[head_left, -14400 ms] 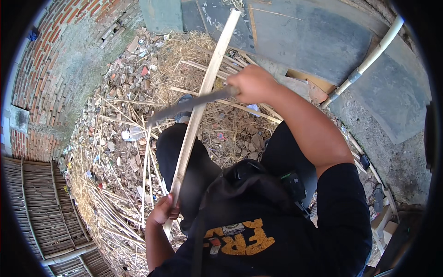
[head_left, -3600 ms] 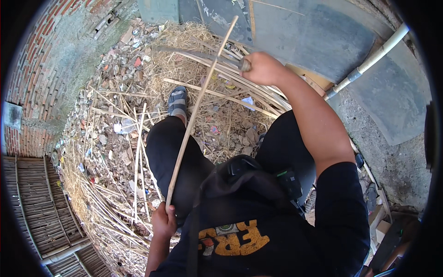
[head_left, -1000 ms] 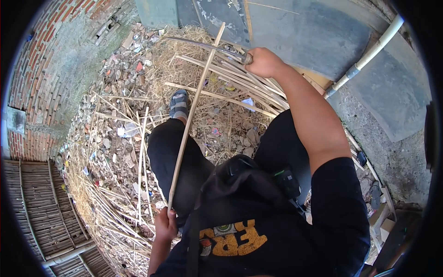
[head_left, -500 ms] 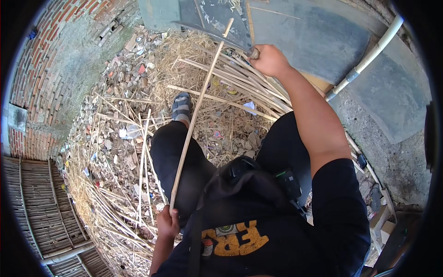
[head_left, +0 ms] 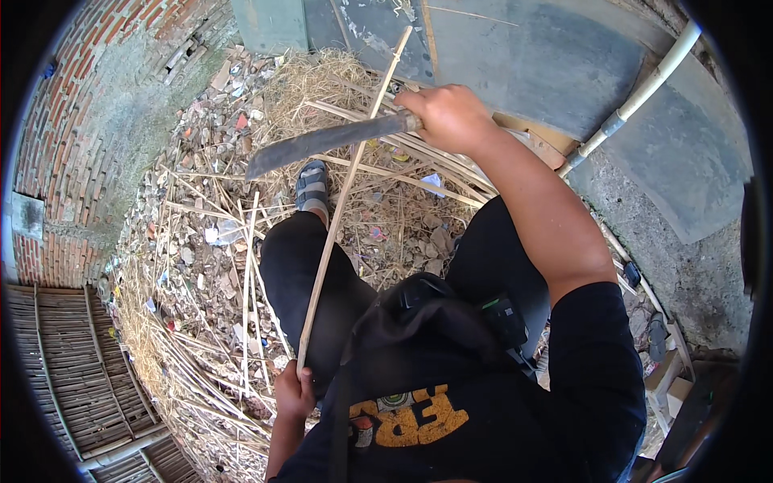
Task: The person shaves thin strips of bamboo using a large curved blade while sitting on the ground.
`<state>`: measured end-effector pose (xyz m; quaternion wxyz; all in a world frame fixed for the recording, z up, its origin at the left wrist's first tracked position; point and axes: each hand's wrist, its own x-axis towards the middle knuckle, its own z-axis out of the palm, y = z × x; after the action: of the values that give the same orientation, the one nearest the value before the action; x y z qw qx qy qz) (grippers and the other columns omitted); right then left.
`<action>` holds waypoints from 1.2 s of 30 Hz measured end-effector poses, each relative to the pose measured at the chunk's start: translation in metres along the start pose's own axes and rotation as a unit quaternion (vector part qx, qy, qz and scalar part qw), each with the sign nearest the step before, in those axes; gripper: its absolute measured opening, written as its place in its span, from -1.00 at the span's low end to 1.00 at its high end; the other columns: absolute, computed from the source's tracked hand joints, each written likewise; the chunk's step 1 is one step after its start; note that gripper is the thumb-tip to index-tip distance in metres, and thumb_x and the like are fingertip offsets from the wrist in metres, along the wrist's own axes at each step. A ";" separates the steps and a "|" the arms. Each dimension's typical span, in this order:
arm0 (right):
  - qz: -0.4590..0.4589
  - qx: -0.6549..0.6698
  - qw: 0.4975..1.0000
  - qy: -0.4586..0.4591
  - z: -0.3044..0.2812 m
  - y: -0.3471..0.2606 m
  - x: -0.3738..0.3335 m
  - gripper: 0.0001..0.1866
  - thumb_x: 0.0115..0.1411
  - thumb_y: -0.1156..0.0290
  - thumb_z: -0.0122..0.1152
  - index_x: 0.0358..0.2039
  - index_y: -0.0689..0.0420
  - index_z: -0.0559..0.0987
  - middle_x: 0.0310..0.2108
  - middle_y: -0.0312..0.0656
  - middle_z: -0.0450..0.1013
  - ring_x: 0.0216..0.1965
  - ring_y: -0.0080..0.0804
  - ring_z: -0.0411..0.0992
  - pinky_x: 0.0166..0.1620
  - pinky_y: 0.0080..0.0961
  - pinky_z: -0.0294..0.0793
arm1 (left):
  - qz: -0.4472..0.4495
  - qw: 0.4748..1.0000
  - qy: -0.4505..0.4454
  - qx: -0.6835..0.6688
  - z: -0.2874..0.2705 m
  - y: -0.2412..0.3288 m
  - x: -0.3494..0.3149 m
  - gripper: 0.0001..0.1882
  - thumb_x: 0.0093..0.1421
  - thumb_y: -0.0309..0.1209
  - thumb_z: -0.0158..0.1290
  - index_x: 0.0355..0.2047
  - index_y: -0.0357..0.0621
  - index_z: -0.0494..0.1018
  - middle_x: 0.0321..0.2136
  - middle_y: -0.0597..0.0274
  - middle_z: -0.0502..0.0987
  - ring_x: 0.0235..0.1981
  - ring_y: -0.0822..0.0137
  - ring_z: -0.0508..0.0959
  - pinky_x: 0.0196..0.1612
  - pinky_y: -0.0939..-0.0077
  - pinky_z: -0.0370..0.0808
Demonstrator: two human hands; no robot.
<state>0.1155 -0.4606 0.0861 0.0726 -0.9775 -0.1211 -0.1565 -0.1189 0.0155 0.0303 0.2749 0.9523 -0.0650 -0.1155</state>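
My left hand is closed around the lower end of a long pale bamboo strip. The strip slants up and away over my left thigh, and its far end rises past my foot. My right hand grips the handle of a machete, whose wide dark blade points left. Seen from above, the blade crosses the upper part of the strip; whether the two touch I cannot tell. Most of the handle is hidden inside my fist.
Several bamboo strips lie bundled beyond my knees. More strips and rubble cover the ground at left, with fibre shavings farther off. Grey panels and a pale pipe stand at the far right, a brick wall at left.
My right hand has come slightly nearer and left, swinging the machete blade down from beside the far panels to lie across the strip. My left hand still holds the strip in nearly the same place.
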 end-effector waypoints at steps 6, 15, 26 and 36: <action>-0.042 0.000 0.998 0.037 0.008 -0.008 0.000 -0.67 -0.04 0.49 0.26 -0.19 0.00 0.57 -0.40 -0.18 0.60 -0.34 -0.14 0.59 -0.27 -0.18 0.59 | -0.004 1.000 -0.016 0.010 -0.002 0.000 -0.002 -0.40 0.42 0.07 -0.23 -0.41 -0.31 0.34 -0.67 -0.12 0.40 -0.57 -0.20 0.51 -0.50 0.06 0.33; -0.032 0.076 0.995 -0.053 -0.016 -0.028 -0.009 -0.82 0.04 0.26 0.37 -0.41 0.02 0.56 -0.56 -0.25 0.53 -0.46 -0.21 0.56 -0.38 -0.21 0.51 | 0.015 1.000 0.012 0.017 0.000 -0.001 0.001 -0.37 0.37 0.12 -0.13 -0.50 -0.28 0.34 -0.72 -0.09 0.43 -0.60 -0.22 0.53 -0.51 0.05 0.40; 0.224 0.177 0.958 0.035 0.010 0.050 0.007 -0.68 0.14 0.05 0.31 -0.23 0.00 0.65 -0.46 -0.11 0.57 -0.29 -0.12 0.58 -0.22 -0.16 0.54 | 0.009 0.999 0.033 0.024 0.004 -0.010 0.000 -0.36 0.35 0.14 -0.10 -0.53 -0.26 0.32 -0.71 -0.09 0.42 -0.61 -0.21 0.51 -0.53 0.06 0.38; -0.036 0.063 0.992 -0.103 -0.018 -0.009 -0.007 -0.84 0.10 0.24 0.28 -0.34 -0.01 0.63 -0.44 -0.15 0.57 -0.29 -0.15 0.58 -0.25 -0.14 0.53 | -0.009 0.998 -0.021 -0.064 -0.002 -0.010 -0.016 -0.38 0.37 0.10 -0.11 -0.50 -0.29 0.34 -0.72 -0.02 0.38 -0.67 -0.01 0.45 -0.56 0.18 0.31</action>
<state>0.1019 -0.4568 0.1014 0.1154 -0.9769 -0.1729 -0.0494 -0.1332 0.0282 0.0298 0.3325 0.9307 -0.0550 -0.1422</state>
